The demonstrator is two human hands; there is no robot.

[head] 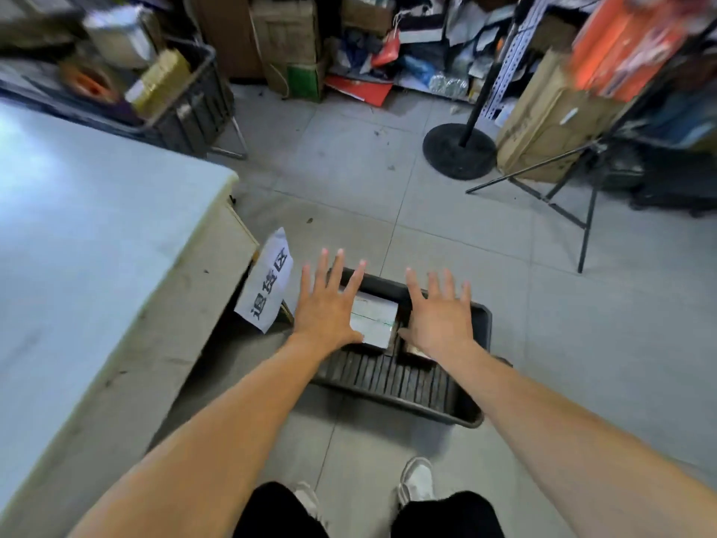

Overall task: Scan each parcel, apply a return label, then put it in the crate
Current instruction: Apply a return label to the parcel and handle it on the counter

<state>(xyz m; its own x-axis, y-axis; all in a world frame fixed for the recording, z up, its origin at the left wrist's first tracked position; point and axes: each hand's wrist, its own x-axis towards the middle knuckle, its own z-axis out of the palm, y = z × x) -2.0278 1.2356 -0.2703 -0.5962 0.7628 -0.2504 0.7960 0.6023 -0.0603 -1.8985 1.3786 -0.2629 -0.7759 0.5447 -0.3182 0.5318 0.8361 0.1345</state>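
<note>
Left hand [328, 308]: fingers spread, holding nothing.
Right hand [438, 314]: fingers spread, holding nothing.
Parcel [375, 319]: between both thumbs, below the fingers, in the crate [481, 324].

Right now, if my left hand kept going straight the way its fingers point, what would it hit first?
Probably the far rim of the black crate; the left hand hovers open above it, beside the labelled parcel. Beyond lies bare floor. Depth is unclear.
</note>
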